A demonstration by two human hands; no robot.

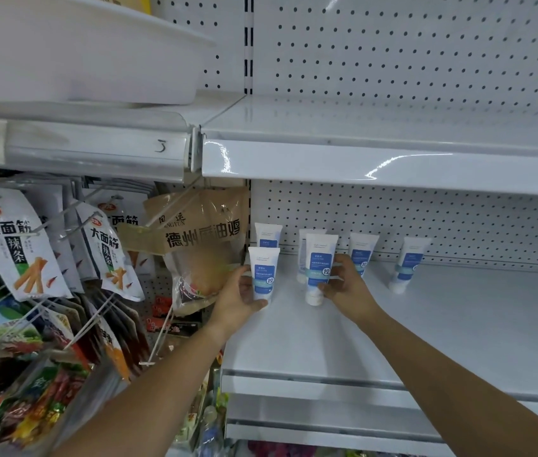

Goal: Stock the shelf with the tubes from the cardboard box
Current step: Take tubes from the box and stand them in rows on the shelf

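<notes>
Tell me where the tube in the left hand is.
Head view: the left hand holds that tube at the left end of the lower shelf, in front of a standing tube and left of the other tube held by the right hand.

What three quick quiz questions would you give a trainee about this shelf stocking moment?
1. True or false: the left hand grips the front left tube while the right hand grips the front middle tube.
2. The far right tube stands on the shelf: A cap down, B cap up, or C lying flat?
3. How many tubes are in view altogether?

Key: 1 true; 2 A; 3 six.
</notes>
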